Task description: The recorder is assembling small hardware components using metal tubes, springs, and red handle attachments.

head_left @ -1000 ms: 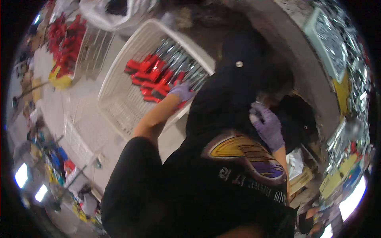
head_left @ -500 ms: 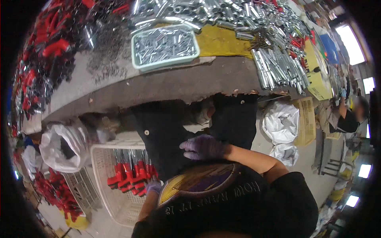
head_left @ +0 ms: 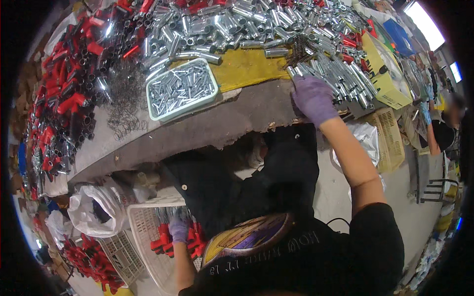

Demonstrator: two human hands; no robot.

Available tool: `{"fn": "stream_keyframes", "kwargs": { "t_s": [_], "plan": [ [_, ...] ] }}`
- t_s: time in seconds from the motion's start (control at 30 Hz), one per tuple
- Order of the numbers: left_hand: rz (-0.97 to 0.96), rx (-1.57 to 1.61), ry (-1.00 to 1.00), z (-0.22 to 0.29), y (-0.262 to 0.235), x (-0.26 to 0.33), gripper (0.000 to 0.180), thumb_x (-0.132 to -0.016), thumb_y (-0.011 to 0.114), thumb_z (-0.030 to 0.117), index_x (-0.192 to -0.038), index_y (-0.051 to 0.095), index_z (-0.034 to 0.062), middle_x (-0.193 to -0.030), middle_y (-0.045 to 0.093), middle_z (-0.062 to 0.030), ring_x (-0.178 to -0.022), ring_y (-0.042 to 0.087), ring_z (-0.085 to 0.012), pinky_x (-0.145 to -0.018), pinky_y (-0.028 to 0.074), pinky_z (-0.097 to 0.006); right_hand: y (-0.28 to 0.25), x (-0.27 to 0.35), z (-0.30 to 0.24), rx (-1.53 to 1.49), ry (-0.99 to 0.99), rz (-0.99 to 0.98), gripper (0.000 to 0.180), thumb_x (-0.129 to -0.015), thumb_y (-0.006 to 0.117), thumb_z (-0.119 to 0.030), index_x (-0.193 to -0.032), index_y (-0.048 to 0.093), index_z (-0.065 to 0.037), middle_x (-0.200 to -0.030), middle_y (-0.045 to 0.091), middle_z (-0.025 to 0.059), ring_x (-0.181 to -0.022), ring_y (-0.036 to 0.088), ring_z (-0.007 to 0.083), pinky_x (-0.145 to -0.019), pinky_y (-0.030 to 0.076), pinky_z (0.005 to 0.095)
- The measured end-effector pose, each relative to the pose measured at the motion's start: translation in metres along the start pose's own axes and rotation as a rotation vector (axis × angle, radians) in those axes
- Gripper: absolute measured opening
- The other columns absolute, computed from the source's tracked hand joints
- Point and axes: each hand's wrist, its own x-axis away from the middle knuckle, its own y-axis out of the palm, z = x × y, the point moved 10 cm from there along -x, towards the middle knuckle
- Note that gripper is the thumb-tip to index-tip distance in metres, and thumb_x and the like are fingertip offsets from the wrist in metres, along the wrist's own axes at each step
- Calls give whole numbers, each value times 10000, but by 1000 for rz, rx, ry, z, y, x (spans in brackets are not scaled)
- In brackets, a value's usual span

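Right hand, gloved, reaches up to the counter edge and closes on steel tubes piled there, while left hand grips red-handled parts in a floor basket, sorted by kind.

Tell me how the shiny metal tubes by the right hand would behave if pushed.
The metal tubes look round and smooth, so they would likely roll and slip. Being metal, they are probably stiff. The right hand rests at the pile's edge.
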Motion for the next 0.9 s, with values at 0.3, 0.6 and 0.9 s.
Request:
{"fn": "stream_keyframes", "kwargs": {
  "t_s": [0.3,0.6,0.9],
  "plan": [
    [-173,998,547,284,-128,12,368,-880,510,191,-1181,485,-19,-1109,563,-109,-1054,516,-183,-922,381,-279,25,-29,-9,-62,16,-238,299,-779,527,-235,-983,542,-18,-967,599,193,-891,595,318,-752,472,394],
    [-612,1454,688,401,-130,-10,698,-801,556,517,-1315,336,99,-1061,533,-117,-896,534,-145,-760,462,-285,-39,10,-108,-1303,-257,-323,411,-750,564,-198,-1101,493,7,-943,578,106,-871,571,173,-772,451,311],
    [-414,1727,476,297,-148,-33,542,-835,531,476,-1218,427,108,-770,502,-6,-523,444,-60,-416,355,-191,-38,-61,-196,-1228,-236,-423,316,-807,532,-213,-1050,567,-14,-862,581,52,-781,525,95,-715,426,232]
  ]
}}
